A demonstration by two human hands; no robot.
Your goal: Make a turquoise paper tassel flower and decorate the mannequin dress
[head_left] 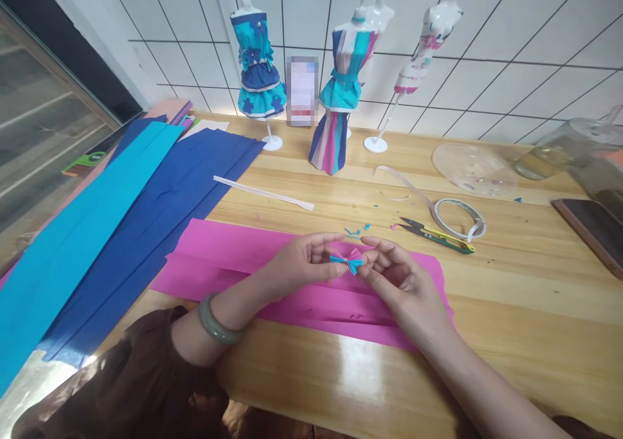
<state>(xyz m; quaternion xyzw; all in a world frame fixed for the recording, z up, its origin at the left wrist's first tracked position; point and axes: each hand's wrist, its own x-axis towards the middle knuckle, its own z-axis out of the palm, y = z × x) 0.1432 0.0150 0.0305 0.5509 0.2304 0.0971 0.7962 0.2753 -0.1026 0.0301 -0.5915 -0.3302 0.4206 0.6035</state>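
Note:
A small pink and blue paper bow (353,263) is held between both hands above a pink sheet (219,250) on the wooden table. My left hand (306,260) pinches the bow's left end between thumb and fingers. At its right end, the thumb and fingers of my right hand (399,273) are closed on it. Small blue scraps (352,233) lie just beyond the hands. Yellow and green snips (438,236) rest to the right, their blades pointing left, beside a roll of white tape (459,218) with a loose end.
Dressed mini mannequins (257,69) stand along the tiled wall, with a phone (302,91) between two. Blue sheets (160,186) cover the left side. A white strip (263,193), clear lid (474,168), glass container (545,156) and dark phone (591,231) also lie about.

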